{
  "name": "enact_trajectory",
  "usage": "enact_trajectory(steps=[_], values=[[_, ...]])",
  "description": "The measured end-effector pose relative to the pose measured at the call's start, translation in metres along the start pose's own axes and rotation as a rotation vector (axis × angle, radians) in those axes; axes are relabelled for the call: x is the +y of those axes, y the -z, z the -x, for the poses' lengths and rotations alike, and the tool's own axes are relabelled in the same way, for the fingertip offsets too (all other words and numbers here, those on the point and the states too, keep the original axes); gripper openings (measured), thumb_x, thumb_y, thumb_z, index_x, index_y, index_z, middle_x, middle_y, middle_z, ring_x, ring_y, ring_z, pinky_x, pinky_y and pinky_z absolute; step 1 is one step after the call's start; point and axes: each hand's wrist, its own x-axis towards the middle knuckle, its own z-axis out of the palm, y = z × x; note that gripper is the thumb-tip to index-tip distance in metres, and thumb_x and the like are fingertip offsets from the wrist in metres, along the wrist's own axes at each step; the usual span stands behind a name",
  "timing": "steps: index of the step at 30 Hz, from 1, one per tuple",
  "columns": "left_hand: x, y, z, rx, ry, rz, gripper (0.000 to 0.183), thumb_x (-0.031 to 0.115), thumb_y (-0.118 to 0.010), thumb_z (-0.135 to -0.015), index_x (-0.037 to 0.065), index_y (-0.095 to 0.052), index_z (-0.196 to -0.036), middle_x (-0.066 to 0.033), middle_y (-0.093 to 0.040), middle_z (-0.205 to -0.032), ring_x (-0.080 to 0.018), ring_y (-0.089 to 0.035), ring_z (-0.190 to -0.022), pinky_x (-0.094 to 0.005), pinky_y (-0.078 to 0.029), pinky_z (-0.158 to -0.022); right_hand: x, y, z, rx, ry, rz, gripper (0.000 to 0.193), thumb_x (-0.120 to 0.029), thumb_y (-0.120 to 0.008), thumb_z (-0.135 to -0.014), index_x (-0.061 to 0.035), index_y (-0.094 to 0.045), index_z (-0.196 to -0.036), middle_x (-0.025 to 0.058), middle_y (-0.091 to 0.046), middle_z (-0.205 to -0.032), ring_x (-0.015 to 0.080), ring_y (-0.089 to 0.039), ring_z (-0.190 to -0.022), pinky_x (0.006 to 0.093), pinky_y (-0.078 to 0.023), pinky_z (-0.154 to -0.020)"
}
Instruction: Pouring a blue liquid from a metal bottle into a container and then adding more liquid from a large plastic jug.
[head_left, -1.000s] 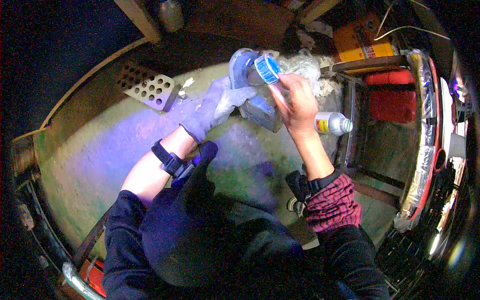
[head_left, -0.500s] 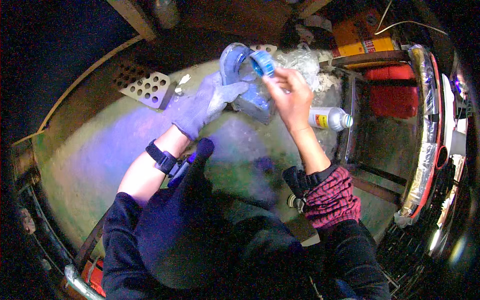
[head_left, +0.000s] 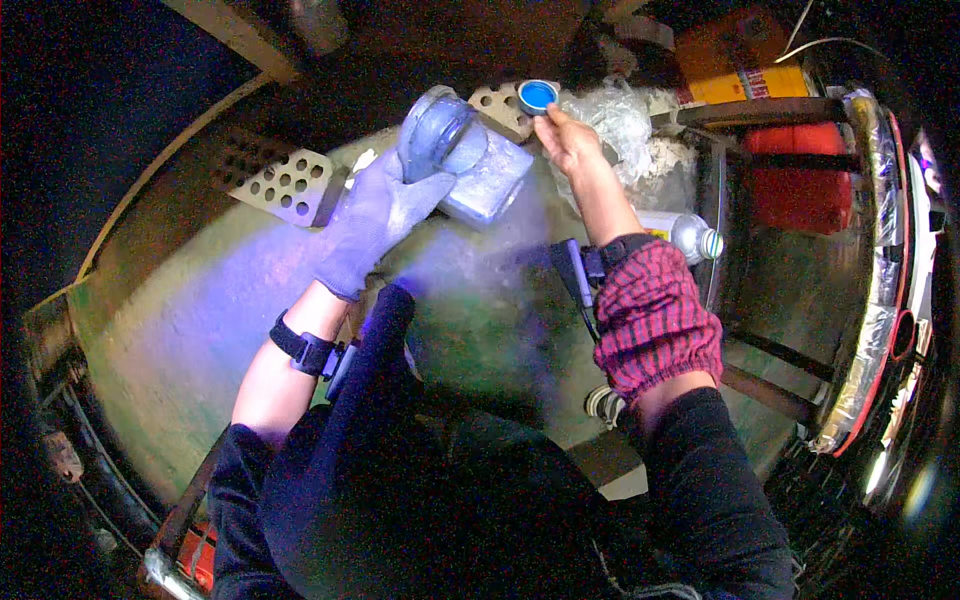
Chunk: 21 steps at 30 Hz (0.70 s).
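My left hand (head_left: 372, 212), in a grey-white glove, is closed around a clear plastic container (head_left: 492, 182). The container is tilted, its round end to the left and its squarish body to the right; it looks cloudy inside. Over to the right, my bare right hand (head_left: 577, 145) pinches a round blue cap (head_left: 538, 97), hollow side showing, apart from the container. A silver-white bottle (head_left: 690, 237) lies on its side past my right wrist, partly behind the sleeve.
Perforated bricks lie on the left (head_left: 287, 186) and behind the container (head_left: 500, 108). Crumpled clear plastic (head_left: 618, 125) sits beyond my right hand. An orange-yellow box (head_left: 745, 75), a red object (head_left: 803, 185) and a dark frame (head_left: 775, 112) stand right. A striped shoe (head_left: 605, 404) shows below.
The blue cap has moved away from the container and turned its hollow side into view. My left hand has shifted the container leftward, exposing more of its body.
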Motion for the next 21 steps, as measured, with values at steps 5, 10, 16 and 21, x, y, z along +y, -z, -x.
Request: enact_trajectory(steps=[5,10,16,21], values=[[-0.007,-0.009,-0.009,0.037,-0.018,-0.220,0.042,0.016,-0.063,-0.081,0.003,-0.054,-0.120,-0.0076,-0.063,-0.106,-0.0125,-0.057,-0.098,-0.0293,-0.044,-0.088,0.006,-0.005,-0.010,0.073,0.103,0.079,0.033,-0.021,-0.065,-0.084,0.0101,-0.054,-0.083,0.0191,-0.062,-0.078,0.0233,-0.065,-0.064,0.0315,-0.058,-0.056],[-0.026,-0.013,-0.011,0.178,0.162,-0.253,0.040,0.013,-0.068,-0.077,0.002,-0.058,-0.114,-0.0027,-0.063,-0.105,-0.0099,-0.057,-0.093,-0.0256,-0.045,-0.085,-0.001,0.027,0.039,0.023,0.197,0.477,0.044,-0.035,-0.059,-0.087,0.0088,-0.059,-0.084,0.0143,-0.063,-0.074,0.0195,-0.064,-0.064,0.0283,-0.055,-0.057],[-0.012,-0.033,-0.017,0.170,0.077,-0.361,0.040,0.016,-0.068,-0.078,0.003,-0.058,-0.114,-0.0029,-0.064,-0.100,-0.0101,-0.057,-0.085,-0.0260,-0.046,-0.079,-0.020,0.137,0.139,-0.091,0.182,0.910,0.052,-0.045,-0.041,-0.094,-0.0042,-0.063,-0.070,0.0036,-0.059,-0.058,0.0122,-0.056,-0.055,0.0295,-0.043,-0.051],[-0.003,-0.046,-0.021,0.133,0.175,-0.790,0.050,0.022,-0.068,-0.075,0.005,-0.054,-0.120,-0.0135,-0.066,-0.101,-0.0191,-0.063,-0.090,-0.0317,-0.047,-0.080,-0.026,0.190,0.254,-0.024,0.032,1.141,0.056,-0.045,-0.040,-0.094,-0.0039,-0.061,-0.064,0.0051,-0.057,-0.053,0.0149,-0.055,-0.051,0.0305,-0.044,-0.053]])
